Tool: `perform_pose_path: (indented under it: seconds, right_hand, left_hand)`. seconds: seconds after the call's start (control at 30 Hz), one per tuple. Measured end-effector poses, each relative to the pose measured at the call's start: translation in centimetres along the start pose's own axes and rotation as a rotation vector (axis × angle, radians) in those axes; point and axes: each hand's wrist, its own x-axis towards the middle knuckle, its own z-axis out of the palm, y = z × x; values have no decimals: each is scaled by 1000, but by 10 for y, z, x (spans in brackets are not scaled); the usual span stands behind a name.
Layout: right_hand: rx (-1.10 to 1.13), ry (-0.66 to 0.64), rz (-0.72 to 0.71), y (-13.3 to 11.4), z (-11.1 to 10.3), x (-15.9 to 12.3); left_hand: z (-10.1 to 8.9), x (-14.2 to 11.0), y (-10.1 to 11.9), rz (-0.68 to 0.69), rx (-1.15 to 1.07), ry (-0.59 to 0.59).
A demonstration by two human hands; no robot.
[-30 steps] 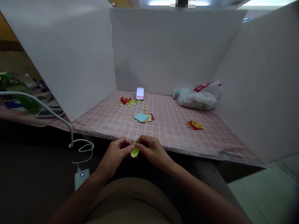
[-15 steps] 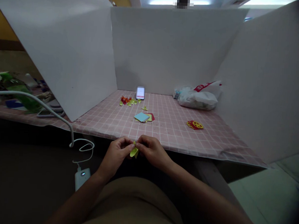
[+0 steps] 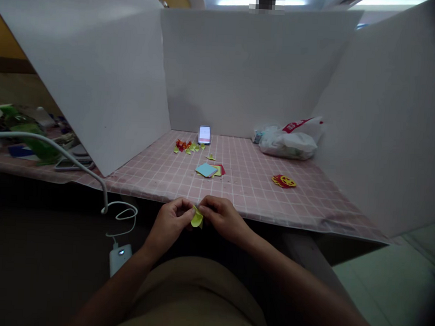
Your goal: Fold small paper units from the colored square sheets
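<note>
A small piece of folded yellow paper [image 3: 197, 219] is pinched between my two hands, just off the table's front edge. My left hand [image 3: 171, 224] grips its left side with thumb and fingers. From the right, my right hand [image 3: 222, 220] closes on its upper part; some fingertips are hidden behind the paper. Beyond them on the table lies a stack of square paper sheets [image 3: 206, 170], light blue on top, with yellow and red ones showing. Small folded yellow paper pieces [image 3: 195, 147] sit farther back beside orange-red folded pieces [image 3: 183, 144]. One yellow folded piece [image 3: 211, 157] lies apart.
A phone [image 3: 204, 134] leans near the back panel. White plastic bags [image 3: 289, 141] rest at the back right, and red and yellow cut-out shapes [image 3: 284, 181] at the right. White panels [image 3: 255, 72] enclose the checked table [image 3: 252, 194]. A cabled power bank [image 3: 120, 258] is low left.
The yellow paper has turned slightly between my fingers, showing a broader rounded face, and shifted a little to the right. Both hands stay almost in place.
</note>
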Motion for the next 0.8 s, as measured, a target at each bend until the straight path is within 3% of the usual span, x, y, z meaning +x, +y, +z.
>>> perform_pose_path:
  seconds: [0.17,0.33,0.67,0.8]
  right_hand:
    - [53,84,-40,4,3,0]
    - [-31,114,-89,7,7,1]
    - [-21,123,-112,11,12,2]
    - [17,187,-75,12,17,0]
  left_hand:
    - [0,3,-9,9,-16,133]
    - [1,4,-11,16,-124,227]
    - [9,-1,-13,-26,-295,245]
    - [13,-3,-12,-39,-337,252]
